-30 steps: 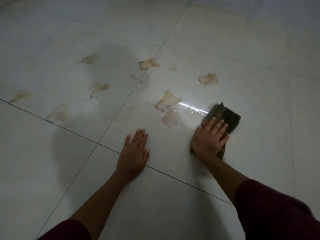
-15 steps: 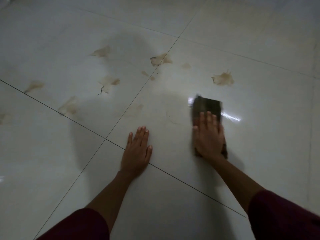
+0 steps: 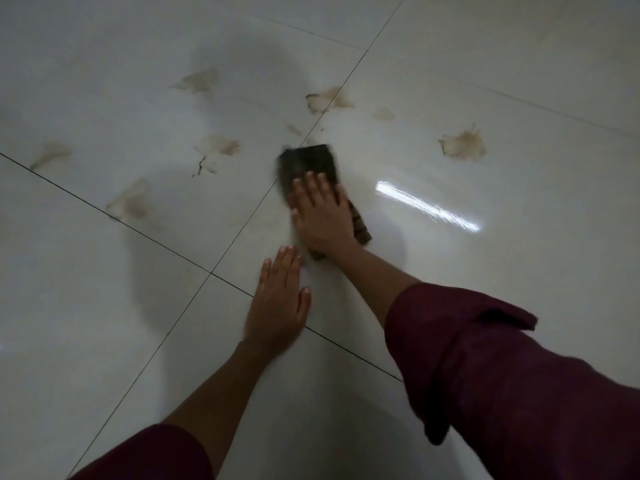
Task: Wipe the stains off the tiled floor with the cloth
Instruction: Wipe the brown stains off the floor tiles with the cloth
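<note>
A dark folded cloth (image 3: 308,164) lies flat on the glossy white tiled floor (image 3: 104,306), across a grout line. My right hand (image 3: 322,213) presses down on it with fingers spread flat, covering its near half. My left hand (image 3: 280,299) rests palm down on the tile just nearer to me, holding nothing. Several brown stains mark the tiles: one at the right (image 3: 462,145), one beyond the cloth on the grout line (image 3: 327,100), one at the back left (image 3: 199,81), one left of the cloth (image 3: 220,147) and two at the far left (image 3: 130,202).
A bright wet streak (image 3: 427,206) shines on the tile right of the cloth. Dark grout lines (image 3: 138,233) cross near my left hand. My dark red sleeves (image 3: 502,368) fill the bottom right.
My right hand has slid the cloth left, from the right tile over to the grout line. The two stains near the middle are gone. My left hand has stayed planted.
</note>
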